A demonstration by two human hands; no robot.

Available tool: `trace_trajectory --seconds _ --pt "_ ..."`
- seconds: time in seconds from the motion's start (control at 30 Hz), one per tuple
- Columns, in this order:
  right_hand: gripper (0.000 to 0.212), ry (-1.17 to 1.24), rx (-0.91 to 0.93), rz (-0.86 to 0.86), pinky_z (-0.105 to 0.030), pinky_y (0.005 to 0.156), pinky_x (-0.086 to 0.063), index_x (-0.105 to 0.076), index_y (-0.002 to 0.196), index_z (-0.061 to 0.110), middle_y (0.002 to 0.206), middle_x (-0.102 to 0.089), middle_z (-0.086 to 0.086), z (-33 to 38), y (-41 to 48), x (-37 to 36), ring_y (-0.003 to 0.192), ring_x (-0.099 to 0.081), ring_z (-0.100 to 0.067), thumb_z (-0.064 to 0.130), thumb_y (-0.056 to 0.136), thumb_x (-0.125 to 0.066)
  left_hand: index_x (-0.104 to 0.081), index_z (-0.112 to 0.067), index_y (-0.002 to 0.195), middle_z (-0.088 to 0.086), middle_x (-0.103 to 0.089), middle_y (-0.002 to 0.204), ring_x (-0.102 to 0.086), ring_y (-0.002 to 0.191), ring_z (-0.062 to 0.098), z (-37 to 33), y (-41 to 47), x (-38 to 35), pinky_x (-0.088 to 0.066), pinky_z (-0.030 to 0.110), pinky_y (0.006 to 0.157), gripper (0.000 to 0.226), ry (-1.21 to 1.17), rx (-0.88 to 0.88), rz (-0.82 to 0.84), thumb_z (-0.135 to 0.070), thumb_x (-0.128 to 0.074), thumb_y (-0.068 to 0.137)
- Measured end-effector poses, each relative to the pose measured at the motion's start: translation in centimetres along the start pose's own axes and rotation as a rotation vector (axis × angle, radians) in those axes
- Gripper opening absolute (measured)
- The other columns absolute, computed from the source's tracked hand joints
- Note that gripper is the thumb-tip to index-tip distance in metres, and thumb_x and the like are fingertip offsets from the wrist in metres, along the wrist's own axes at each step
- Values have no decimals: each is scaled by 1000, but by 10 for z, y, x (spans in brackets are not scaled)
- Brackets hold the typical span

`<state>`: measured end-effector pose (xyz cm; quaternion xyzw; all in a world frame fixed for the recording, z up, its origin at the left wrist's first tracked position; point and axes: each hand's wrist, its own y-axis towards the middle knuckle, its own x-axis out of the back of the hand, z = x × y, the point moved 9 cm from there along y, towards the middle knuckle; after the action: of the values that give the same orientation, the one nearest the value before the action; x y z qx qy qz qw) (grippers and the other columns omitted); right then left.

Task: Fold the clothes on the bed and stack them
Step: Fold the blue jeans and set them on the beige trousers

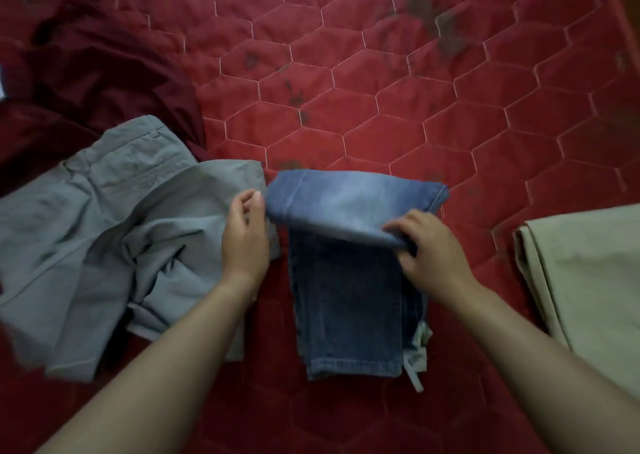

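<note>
A pair of blue jeans (349, 301) lies lengthwise in the middle of the red quilted bed (381, 107), its far part doubled back toward me as a raised fold. My left hand (246, 235) pinches the left end of that fold. My right hand (429, 249) grips the fold's near edge on the right. Grey trousers (104, 232) lie crumpled to the left, partly under my left wrist. A folded beige garment (588, 280) rests flat at the right edge.
A dark maroon garment (100, 69) is heaped at the far left, behind the grey trousers. The bed's right edge (620, 14) runs along the top right corner. Bare quilt stretches across the far half.
</note>
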<state>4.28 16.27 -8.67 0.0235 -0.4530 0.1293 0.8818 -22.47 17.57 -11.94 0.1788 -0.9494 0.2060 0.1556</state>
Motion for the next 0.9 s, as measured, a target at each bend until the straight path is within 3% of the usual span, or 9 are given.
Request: trace_trajectory --seconds 0.07,0.17,0.23,0.33,0.43,0.53,0.7,0.77,0.9 --pt "29 -7 -10 52 -45 69 -48 -66 92 13 86 -60 -3 7 -37 -9 81 -56 -29 -4 68 -67 -52 -37 97 -11 -59 94 -59 99 20 10 -14 -2 -47 45 88 41 -22 131 89 -68 -47 71" --pt "27 -9 -50 82 -44 67 -48 -67 90 12 85 -59 -3 5 -73 -15 79 -56 -29 -4 68 -67 -48 -23 113 -3 -59 106 -59 104 24 38 -46 -15 -48 47 92 38 147 238 202 -39 -64 83" --pt "28 -25 -60 55 -45 67 -48 -66 89 11 84 -59 -5 4 -82 -13 79 -56 -31 -5 67 -67 -47 -14 124 6 -60 115 -59 99 19 43 -60 -13 -49 34 89 44 234 209 172 -22 -66 85" --pt "30 -24 -95 -30 -43 68 -47 -64 90 11 86 -59 -5 3 -90 0 80 -56 -30 -7 66 -64 -48 -19 123 -3 -60 105 -60 87 5 21 -77 -2 -48 15 73 43 146 56 118 -13 -64 84" --pt "34 -20 -98 -39 -37 65 -44 -61 89 13 85 -58 -1 9 -119 8 78 -53 -25 -8 62 -64 -47 -30 118 -12 -55 111 -57 102 5 8 -113 12 -46 18 85 41 100 -69 153 -13 -63 84" --pt "36 -48 -92 71 -38 63 -45 -63 88 14 85 -59 -1 18 -160 -10 75 -55 -26 -7 60 -69 -46 -28 121 -11 -54 117 -53 110 7 35 -156 24 -43 21 92 43 208 -60 230 -11 -61 85" --pt "38 -33 -180 306 -31 80 -45 -64 104 20 101 -52 7 8 -191 -43 92 -51 -13 32 71 -78 -40 -15 136 10 -49 127 -51 116 23 85 -173 22 -39 32 101 55 512 42 346 -17 -62 85" --pt "37 3 -150 176 -29 81 -45 -64 103 16 102 -53 3 10 -175 -32 92 -53 -15 33 73 -77 -42 -13 135 13 -44 128 -47 118 26 69 -156 19 -35 32 103 54 548 -38 249 -21 -62 85" --pt "39 -67 -136 -132 -44 90 -43 -60 114 15 122 -51 -7 20 -110 -17 111 -50 -26 37 81 -60 -43 -22 136 10 -38 138 -37 126 28 14 -123 -22 -35 45 101 53 696 -356 138 -35 -56 86"
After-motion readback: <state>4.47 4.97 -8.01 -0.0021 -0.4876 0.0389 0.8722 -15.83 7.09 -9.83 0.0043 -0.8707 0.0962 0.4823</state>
